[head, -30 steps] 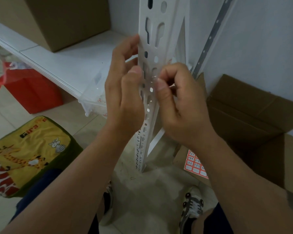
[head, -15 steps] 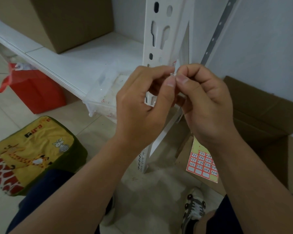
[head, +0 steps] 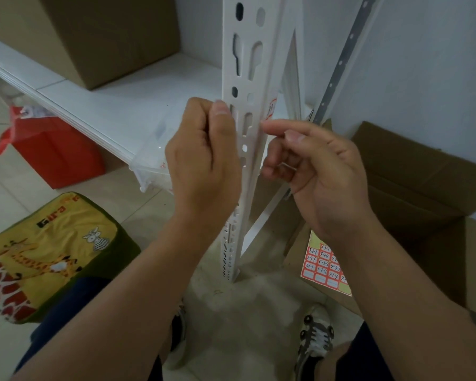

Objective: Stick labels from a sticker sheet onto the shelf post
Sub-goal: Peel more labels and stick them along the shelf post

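Faintly, red-bordered label (head: 271, 109) on shelf post (head: 252, 64)

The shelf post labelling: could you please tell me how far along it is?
One label already sits on the shelf post. Both hands, left and right, are at the post just below it. The sticker sheet below the right wrist shows more labels left.

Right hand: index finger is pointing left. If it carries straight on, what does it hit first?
Most likely the shelf post: the right hand has its index fingertip at the post's right edge, just below the label. Whether it already touches is unclear.
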The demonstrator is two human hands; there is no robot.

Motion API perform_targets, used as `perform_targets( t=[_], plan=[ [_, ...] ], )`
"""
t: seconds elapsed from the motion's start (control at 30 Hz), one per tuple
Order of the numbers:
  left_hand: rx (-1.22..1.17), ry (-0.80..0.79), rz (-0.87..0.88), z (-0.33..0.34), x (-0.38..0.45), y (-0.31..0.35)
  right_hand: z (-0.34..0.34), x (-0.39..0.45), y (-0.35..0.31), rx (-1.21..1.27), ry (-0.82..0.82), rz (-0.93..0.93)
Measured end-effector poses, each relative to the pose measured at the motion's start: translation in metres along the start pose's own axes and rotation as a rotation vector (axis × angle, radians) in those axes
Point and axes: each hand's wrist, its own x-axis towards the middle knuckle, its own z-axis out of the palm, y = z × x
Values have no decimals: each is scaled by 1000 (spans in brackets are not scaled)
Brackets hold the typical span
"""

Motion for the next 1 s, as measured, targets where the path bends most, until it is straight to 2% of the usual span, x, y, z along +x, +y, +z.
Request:
perform_targets(
  t=[0.17,0.4,0.5,0.6,0.8,1.0],
  plan=[
    [101,33,-155,-13,18,-24,-3,3,6,-100,157,-8],
    [255,-208,-419,-19,40,-55,-1,6,13,-195,265,14],
    [341,-271,-442,-19,47,-69,0,7,17,-217,277,25],
    [387,-268,-461,-20,53,-79,1,8,21,-244,283,21],
    [638,-566,-515,-20,52,-114,1,9,24,-275,310,48],
    [747,-582,-577,-19,53,-127,1,10,25,-306,308,51]
  ],
)
